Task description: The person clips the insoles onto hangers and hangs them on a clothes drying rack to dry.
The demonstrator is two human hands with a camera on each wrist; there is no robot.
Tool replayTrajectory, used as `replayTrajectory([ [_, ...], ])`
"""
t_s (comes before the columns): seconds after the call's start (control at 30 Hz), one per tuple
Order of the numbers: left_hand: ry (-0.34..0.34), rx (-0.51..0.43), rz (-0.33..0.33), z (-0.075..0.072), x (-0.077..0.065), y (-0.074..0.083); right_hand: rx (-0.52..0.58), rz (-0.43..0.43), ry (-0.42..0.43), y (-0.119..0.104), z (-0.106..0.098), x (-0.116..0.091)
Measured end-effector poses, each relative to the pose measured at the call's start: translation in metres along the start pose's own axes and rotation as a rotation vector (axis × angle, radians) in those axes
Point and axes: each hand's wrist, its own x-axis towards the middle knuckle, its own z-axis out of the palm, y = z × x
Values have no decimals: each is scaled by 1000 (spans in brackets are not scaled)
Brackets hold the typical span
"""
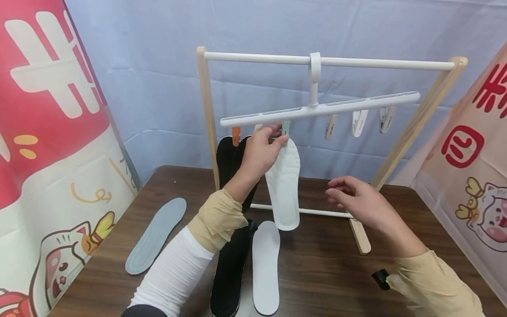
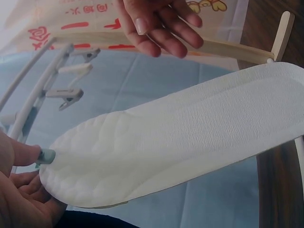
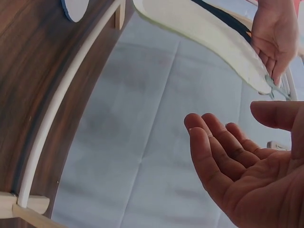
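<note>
My left hand [image 1: 260, 152] pinches a green clip [image 1: 285, 127] under the left half of a white hanger [image 1: 277, 115]. From that clip a white insole [image 1: 286, 189] hangs by its toe end; the left wrist view shows the thumb on the clip and fingers behind the toe. Left of this hand, black insoles [image 1: 225, 163] hang by an orange clip [image 1: 236, 135], partly hidden by the hand and forearm. My right hand [image 1: 358, 200], fingers loosely bent and holding nothing, is raised to the right of the white insole, apart from it.
The hanger tilts, left end lower, hooked on the top bar [image 1: 380, 64] of a wooden-sided rack. Several pale clips [image 1: 359, 122] hang from its right half. On the brown table [image 1: 317, 273] lie a grey-blue insole [image 1: 156, 235], a black one [image 1: 227, 281] and a white one [image 1: 266, 268].
</note>
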Motion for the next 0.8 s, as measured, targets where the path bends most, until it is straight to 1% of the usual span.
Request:
replayTrajectory([
  [0.1,-5,2,-3,0,0,0,-13,16,18,1,-6,1],
  [0.3,-5,3,-8,-1,1,0,8,34,29,3,-18,2],
  [0.6,-16,12,-3,-2,3,-1,40,20,59,8,-33,7],
  [0.8,-19,17,1,-2,3,-2,63,-29,90,10,-47,12],
])
